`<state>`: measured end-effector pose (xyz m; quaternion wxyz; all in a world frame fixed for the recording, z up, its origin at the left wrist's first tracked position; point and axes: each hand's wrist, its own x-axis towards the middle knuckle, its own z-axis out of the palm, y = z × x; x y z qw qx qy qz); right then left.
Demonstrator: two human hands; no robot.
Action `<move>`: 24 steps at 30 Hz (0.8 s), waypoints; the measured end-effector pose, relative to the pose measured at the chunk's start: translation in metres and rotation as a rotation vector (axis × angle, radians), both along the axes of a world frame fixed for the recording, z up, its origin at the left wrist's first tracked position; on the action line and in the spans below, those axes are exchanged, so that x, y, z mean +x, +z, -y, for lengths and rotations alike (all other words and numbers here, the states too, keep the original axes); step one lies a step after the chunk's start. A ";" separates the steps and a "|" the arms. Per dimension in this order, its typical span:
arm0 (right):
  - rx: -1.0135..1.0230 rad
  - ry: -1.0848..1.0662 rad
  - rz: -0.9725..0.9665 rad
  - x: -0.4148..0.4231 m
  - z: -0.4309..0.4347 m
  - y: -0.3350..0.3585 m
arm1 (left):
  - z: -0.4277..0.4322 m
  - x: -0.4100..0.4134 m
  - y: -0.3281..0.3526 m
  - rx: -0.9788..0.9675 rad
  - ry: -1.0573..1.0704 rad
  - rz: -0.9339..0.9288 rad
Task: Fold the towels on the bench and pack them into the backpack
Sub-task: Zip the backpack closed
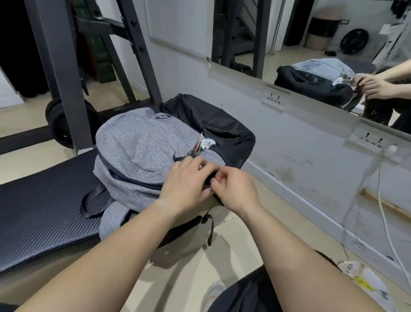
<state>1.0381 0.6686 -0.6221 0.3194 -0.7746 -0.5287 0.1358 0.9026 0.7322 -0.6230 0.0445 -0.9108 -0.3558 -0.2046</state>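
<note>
Your backpack (145, 145) lies on the end of the black bench (25, 214), near the wall mirror (333, 42). Your left hand (187, 181) grips its grey top with bent fingers. Just beside it, your right hand (234, 188) pinches the backpack's dark edge.

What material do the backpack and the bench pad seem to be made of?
The backpack: its grey body looks like woven, heathered fabric, matte, judging by its fine speckled texture; the black part looks like smooth synthetic cloth. The bench pad: probably vinyl or faux leather, black, with a fine ribbed pattern and a slight sheen.
</note>
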 end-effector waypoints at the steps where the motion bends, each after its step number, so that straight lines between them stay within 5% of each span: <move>1: 0.012 -0.014 -0.039 0.001 0.000 0.002 | 0.000 0.004 0.000 0.001 -0.011 0.020; 8: 0.040 -0.046 -0.147 0.015 0.001 0.007 | -0.004 0.021 0.002 -0.165 -0.011 0.154; 24: -0.014 0.117 0.573 0.038 -0.038 0.000 | 0.006 -0.003 0.025 -0.395 0.154 0.220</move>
